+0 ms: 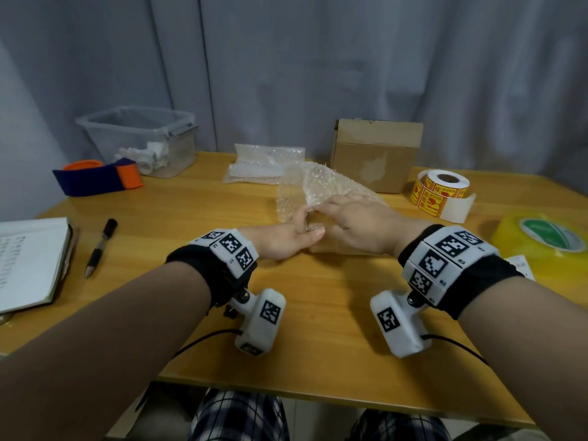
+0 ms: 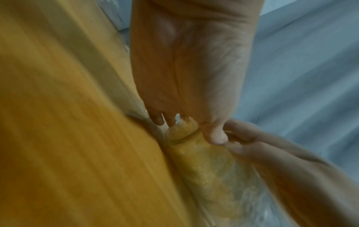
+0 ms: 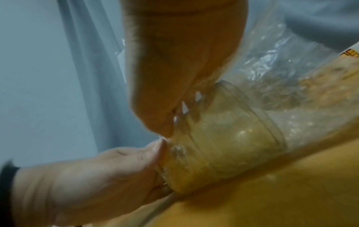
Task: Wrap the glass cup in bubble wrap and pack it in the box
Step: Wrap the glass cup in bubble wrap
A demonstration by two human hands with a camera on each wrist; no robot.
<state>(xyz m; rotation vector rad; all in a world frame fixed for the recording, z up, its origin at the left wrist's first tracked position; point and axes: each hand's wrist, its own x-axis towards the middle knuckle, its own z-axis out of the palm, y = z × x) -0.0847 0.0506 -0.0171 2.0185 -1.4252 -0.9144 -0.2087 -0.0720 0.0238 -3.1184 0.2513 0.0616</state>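
A clear glass cup point(image 3: 223, 145) lies on its side on the wooden table point(image 1: 318, 329), on a sheet of bubble wrap point(image 1: 318, 183) whose far part stands up behind my hands. My left hand point(image 1: 305, 227) grips the cup's left end, thumb on top and fingers under it. My right hand point(image 1: 321, 208) reaches over the cup and pinches the wrap's edge beside the left thumb. In the head view the hands hide most of the cup. The left wrist view shows the cup point(image 2: 204, 161) under wrap. The brown cardboard box point(image 1: 375, 154) stands open at the back right.
At the back lie a stack of folded bubble wrap point(image 1: 261, 163) and a clear plastic bin point(image 1: 140, 138). A sticker roll point(image 1: 442, 189) and yellow tape roll point(image 1: 547, 240) sit at the right. A pen point(image 1: 101, 246), notebook point(image 1: 28, 262) and blue-orange band point(image 1: 98, 178) are left.
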